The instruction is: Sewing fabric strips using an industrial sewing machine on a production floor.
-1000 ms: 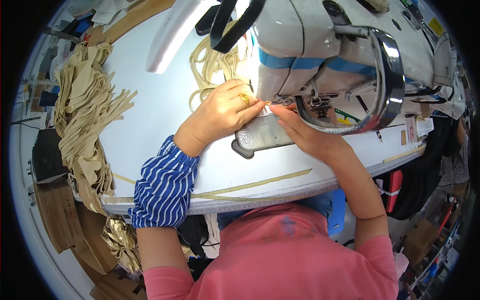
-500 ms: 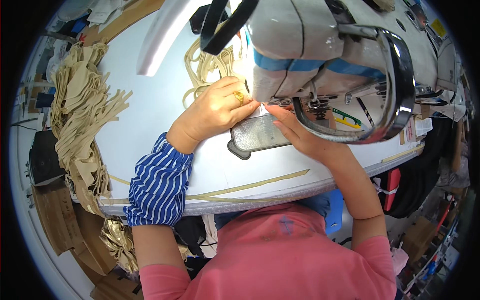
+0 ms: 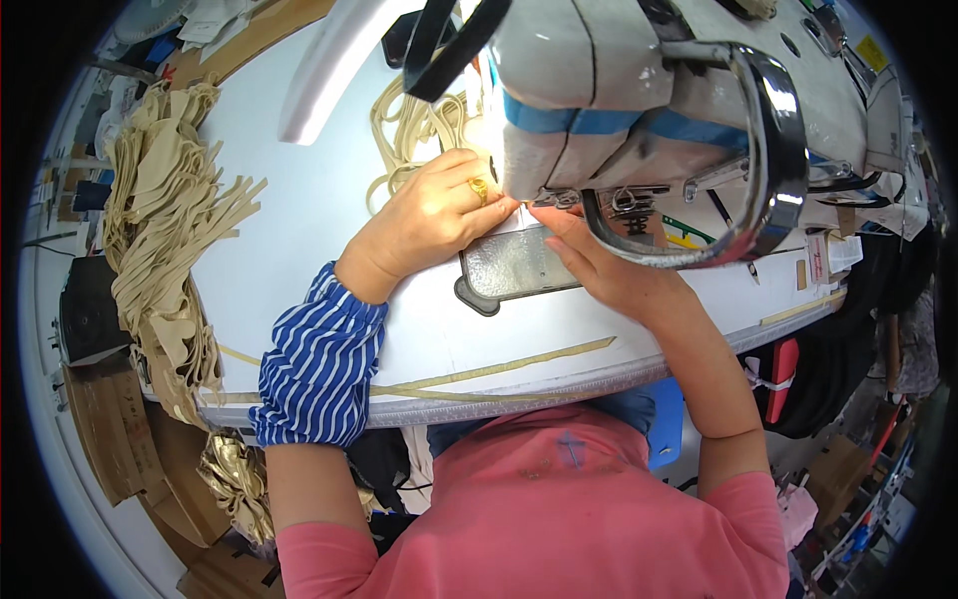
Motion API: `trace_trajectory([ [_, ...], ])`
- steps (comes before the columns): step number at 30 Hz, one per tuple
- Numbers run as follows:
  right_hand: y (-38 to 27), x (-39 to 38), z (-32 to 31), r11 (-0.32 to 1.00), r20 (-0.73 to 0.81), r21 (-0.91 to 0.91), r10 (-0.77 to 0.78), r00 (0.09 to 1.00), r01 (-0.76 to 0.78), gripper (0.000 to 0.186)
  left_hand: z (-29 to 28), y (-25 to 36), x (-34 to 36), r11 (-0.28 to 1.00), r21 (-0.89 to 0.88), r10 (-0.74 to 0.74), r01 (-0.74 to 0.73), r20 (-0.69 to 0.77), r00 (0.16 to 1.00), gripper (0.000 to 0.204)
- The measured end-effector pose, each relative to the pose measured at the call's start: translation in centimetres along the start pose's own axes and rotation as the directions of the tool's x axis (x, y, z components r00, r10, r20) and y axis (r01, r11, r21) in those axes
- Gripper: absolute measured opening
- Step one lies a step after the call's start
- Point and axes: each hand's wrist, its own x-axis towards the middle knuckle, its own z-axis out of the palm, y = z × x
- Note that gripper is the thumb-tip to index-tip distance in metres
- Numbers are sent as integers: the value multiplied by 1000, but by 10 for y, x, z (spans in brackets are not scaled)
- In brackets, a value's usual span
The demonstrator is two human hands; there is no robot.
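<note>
- Directly below me lies a pale blue-white sewing table (image 3: 329,250), its front edge curving across the view, in a crowded workshop.
- I see a heap of beige fabric pieces (image 3: 160,240) draped over the table's left end, and brown cardboard boxes (image 3: 100,429) on the floor beneath.
- My left hand (image 3: 434,215), with a gold ring and a blue striped sleeve guard (image 3: 319,364), rests with curled fingers pressed onto beige strips (image 3: 414,125) just beside the sewing machine (image 3: 659,110).
- My right hand (image 3: 599,265) lies on the metal needle plate (image 3: 514,265), fingers pressed together and pointing under the machine head; I cannot tell what they pinch.
- Two long beige strips (image 3: 499,369) lie near the front edge.
- Small labels, one yellow (image 3: 873,50) on the machine and one white with red (image 3: 820,265) on the table, sit at right.
</note>
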Motion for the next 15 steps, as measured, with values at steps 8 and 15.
trace_trajectory([
  [8, 24, 2, 2, 970, -277, 230, 145, 950, -80, 10, 1, 2, -2, 995, -10, -96, 97, 83, 992, 12],
  [15, 28, 8, 1, 904, -395, 423, 247, 885, -63, 3, 3, 2, 0, 995, -33, -91, 93, 37, 995, 8],
])
